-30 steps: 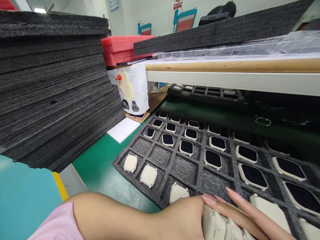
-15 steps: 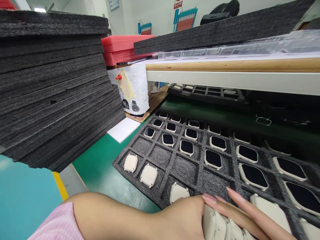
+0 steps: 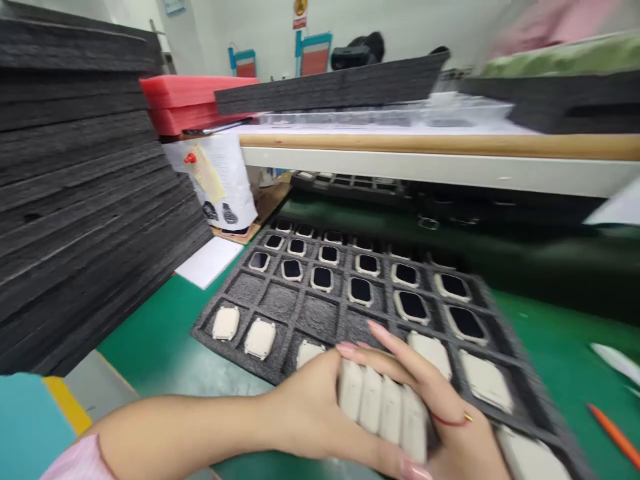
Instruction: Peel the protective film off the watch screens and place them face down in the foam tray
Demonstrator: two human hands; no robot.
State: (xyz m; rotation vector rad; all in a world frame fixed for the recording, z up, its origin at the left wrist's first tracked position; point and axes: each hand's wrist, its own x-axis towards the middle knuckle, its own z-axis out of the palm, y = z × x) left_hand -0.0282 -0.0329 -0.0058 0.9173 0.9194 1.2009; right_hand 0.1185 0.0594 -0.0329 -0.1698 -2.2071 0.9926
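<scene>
Several cream watch cases [image 3: 383,408] stand on edge, pressed side by side in a row between my two hands. My left hand [image 3: 310,403] comes in from the lower left and closes on the near side of the row, its thumb along the bottom. From the right, my right hand [image 3: 445,407], with a thin red bracelet at the wrist, wraps the far side with its fingers over the top. Both are just above a black foam tray [image 3: 277,300]. In the tray's rows lie watches with dark screens [image 3: 323,278]; along the near row are plain cream watch backs [image 3: 260,338].
Tall black foam sheets [image 3: 85,187] are stacked at the left. A shelf edge [image 3: 425,145] crosses above the tray's far side, and a second foam tray [image 3: 350,183] lies beneath it. White paper [image 3: 210,261] lies left of the tray; an orange pen [image 3: 615,433] is at the right.
The view has swung right, so the tray appears further left and its right edge shows. More of my right hand and of the held row of watch cases is visible now.
</scene>
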